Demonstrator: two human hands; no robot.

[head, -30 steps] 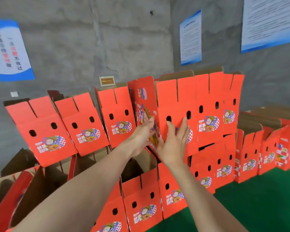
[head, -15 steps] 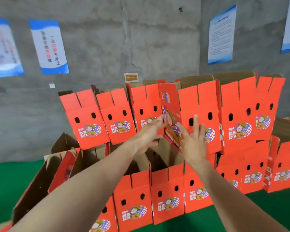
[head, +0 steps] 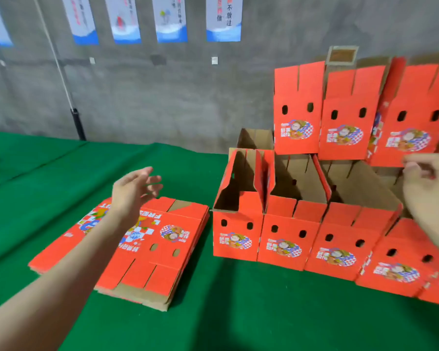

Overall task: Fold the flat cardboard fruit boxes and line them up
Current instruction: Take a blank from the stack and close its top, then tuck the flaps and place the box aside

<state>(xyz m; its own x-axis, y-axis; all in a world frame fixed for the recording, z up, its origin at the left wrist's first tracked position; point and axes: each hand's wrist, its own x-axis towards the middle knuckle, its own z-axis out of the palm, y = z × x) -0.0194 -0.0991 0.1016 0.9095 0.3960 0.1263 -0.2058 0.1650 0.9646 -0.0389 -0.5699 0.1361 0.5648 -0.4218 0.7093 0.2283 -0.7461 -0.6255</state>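
A stack of flat red cardboard fruit boxes (head: 162, 247) lies on the green cloth at the lower left. My left hand (head: 134, 188) hovers over its far end, fingers spread and relaxed, holding nothing. Folded red boxes stand in a lower row (head: 284, 239) on the right, with an upper row (head: 299, 110) stacked behind them. My right hand (head: 426, 183) is at the right edge in front of the upper row, blurred, fingers loosely curled, apparently holding nothing.
The green cloth (head: 238, 312) covers the whole surface in front and to the left. A grey concrete wall (head: 175, 97) with posters runs behind, and a thin pole (head: 74, 115) leans against it at the left.
The view has swung left. Both hands have left the upper box they were pressing. My left hand now reaches over the flat stack, which has come into view; my right hand has drawn back.
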